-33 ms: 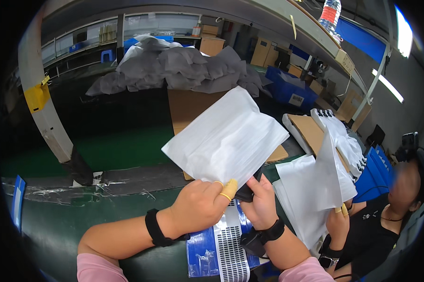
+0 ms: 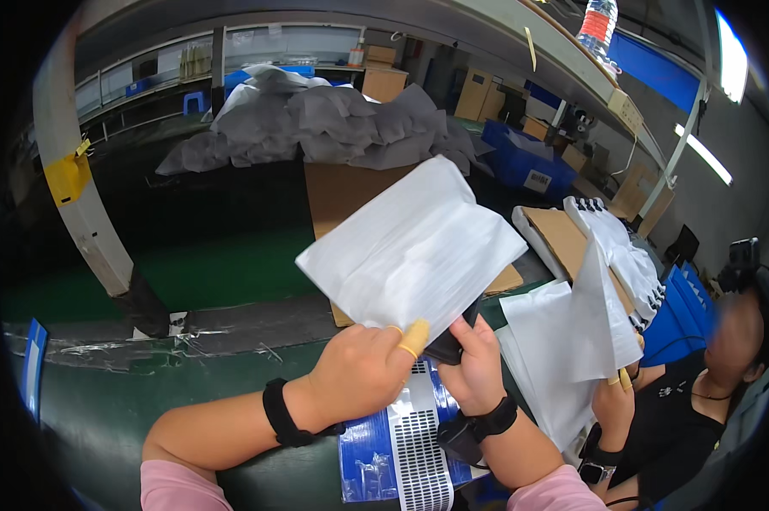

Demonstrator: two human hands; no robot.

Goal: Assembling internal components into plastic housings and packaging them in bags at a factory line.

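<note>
A thin white bag [image 2: 414, 243], flat and slightly creased, is held up in front of me over the workbench. My left hand [image 2: 363, 366] is closed on its lower edge, with yellow finger cots on the fingers. My right hand [image 2: 474, 362] grips a flat black object [image 2: 445, 347] at the bag's lower right corner. Most of that object is hidden by the bag and my hands, so its kind cannot be told. Below my hands lies a blue plastic-wrapped box [image 2: 367, 456] with a white strip of black-printed labels [image 2: 420, 434].
Grey bags [image 2: 333, 123] are heaped on the bench's far side, behind a cardboard sheet [image 2: 338, 196]. On the right, a person [image 2: 682, 409] handles white sheets [image 2: 550, 341] beside clipped white stacks [image 2: 614, 247]. A blue crate [image 2: 525, 162] stands beyond. A post [image 2: 86, 221] rises at left.
The white bag has shifted very slightly to the right, along with my hands. My grips look the same.
</note>
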